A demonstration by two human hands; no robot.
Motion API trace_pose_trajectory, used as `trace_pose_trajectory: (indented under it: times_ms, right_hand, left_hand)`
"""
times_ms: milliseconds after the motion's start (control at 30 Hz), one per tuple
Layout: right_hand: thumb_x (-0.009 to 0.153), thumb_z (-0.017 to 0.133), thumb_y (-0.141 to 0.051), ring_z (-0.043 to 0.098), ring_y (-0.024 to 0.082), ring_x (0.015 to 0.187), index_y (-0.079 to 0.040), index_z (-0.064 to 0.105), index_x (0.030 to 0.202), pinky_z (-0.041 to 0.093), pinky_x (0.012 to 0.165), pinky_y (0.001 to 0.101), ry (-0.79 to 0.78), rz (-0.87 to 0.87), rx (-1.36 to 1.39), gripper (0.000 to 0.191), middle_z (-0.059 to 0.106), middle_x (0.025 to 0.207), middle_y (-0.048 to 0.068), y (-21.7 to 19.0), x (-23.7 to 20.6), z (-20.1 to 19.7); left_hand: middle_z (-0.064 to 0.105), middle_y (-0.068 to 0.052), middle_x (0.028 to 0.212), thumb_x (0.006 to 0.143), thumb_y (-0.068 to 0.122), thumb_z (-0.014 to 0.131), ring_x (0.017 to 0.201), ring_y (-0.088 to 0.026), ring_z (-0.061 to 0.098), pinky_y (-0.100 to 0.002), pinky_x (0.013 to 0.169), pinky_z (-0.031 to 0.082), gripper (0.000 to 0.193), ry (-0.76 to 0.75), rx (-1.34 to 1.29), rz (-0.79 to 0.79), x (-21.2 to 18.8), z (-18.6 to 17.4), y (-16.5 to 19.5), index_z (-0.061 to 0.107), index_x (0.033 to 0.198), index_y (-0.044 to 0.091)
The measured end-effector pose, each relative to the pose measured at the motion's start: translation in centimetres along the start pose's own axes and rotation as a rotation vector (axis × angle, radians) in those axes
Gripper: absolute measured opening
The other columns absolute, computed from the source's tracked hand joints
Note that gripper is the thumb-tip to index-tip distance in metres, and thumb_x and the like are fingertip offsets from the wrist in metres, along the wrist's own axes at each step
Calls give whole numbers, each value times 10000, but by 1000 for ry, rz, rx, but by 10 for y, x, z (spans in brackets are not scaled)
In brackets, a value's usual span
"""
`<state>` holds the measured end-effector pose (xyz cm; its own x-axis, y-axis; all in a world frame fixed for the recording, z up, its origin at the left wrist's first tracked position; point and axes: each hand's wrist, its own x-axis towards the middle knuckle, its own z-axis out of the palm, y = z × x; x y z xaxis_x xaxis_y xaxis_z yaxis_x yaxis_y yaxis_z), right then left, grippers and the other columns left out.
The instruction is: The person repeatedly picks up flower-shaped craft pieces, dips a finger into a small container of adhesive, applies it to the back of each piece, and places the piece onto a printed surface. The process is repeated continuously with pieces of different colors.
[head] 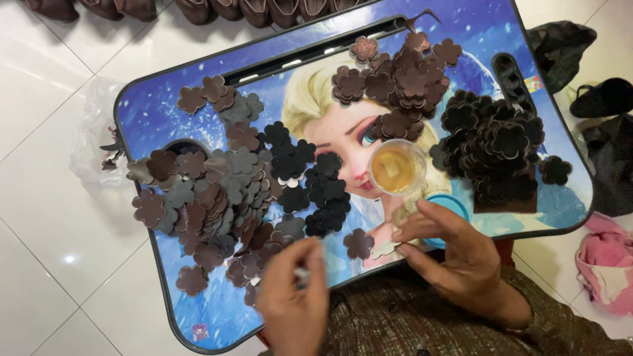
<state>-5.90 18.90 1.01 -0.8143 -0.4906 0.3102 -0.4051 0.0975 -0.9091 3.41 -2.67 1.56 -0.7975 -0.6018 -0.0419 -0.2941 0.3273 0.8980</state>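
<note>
View: single, head-worn, looking steeply down at a lap tray (pixel 198 86) standing on white floor tiles (pixel 39 217). Range: close; tray fills most of the frame, turned at a slant. Left hand (pixel 293 303) and right hand (pixel 455 254) enter from the bottom edge. No second view.

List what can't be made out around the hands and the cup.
Head view only:
- Left hand: motion-blurred; the small pale thing it pinches can't be identified.
- Pale flower piece: partly covered by the right hand.
- Blue lid: mostly hidden behind the right hand and cup.
</note>
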Motion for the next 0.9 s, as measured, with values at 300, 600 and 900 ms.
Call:
trace_pose_trajectory:
  times_ms: [300,600,900]
  right_hand:
    - [832,740,112,712,172,1055,9,400,1536,517,1032,338,16,60,23,789,749,1044,90,4,0,7]
    - [840,746,104,712,165,1062,11,408,1535,517,1027,338,-13,86,88,778,753,1052,96,-3,1,9]
    - [853,749,112,701,181,1073,3,415,1547,521,1021,353,6,87,196,778,755,1065,108,-9,1,9]
  left_hand:
    - [722,-116,1001,755,174,866,928,-301,671,-413,804,520,356,242,482,147,9,-37,-11,704,1049,53]
    - [759,-81,918,802,86,848,794,-132,724,-264,706,562,309,313,93,-84,7,-37,-7,721,1080,39]
    - [811,-82,924,766,4,814,789,-81,740,-210,692,574,347,73,-342,-356,19,-18,0,703,1094,25]
